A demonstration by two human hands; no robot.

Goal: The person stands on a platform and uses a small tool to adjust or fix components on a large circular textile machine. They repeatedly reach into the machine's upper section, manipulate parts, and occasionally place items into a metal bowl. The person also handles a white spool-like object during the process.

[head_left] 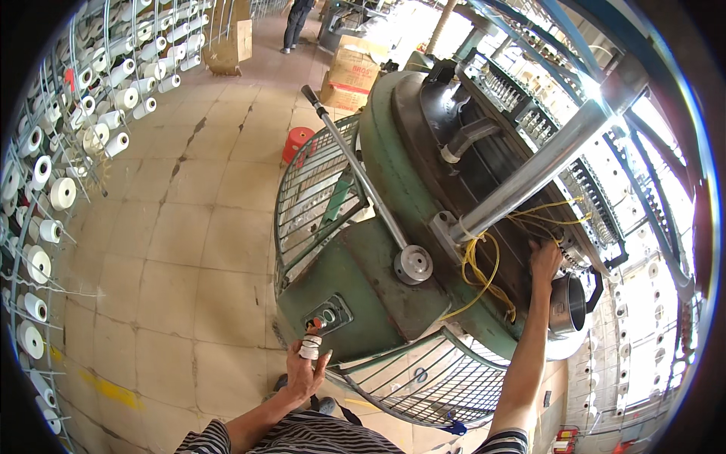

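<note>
My left hand (305, 372) is at the front of a green circular knitting machine (336, 284), close to a small control panel (330, 315) with round push buttons. A white wrapping (309, 347) with dark bands seems to cover one finger, which points at the panel; the thumb stands apart. Whether that fingertip presses a button is hard to see. My right hand (544, 261) reaches over the machine's dark bed to the toothed metal parts (575, 253) near the rim, its fingertips hidden. Just below it sits a steel pot (567, 304) with a black handle.
Yellow cord (484, 276) hangs looped by a slanted steel post (541, 155). A long lever (355, 163) rises from a round hub (414, 265). Wire guards (423, 378) ring the base. Racks of white yarn cones (62, 194) stand left; cardboard boxes (350, 72) and a person (296, 26) are farther back.
</note>
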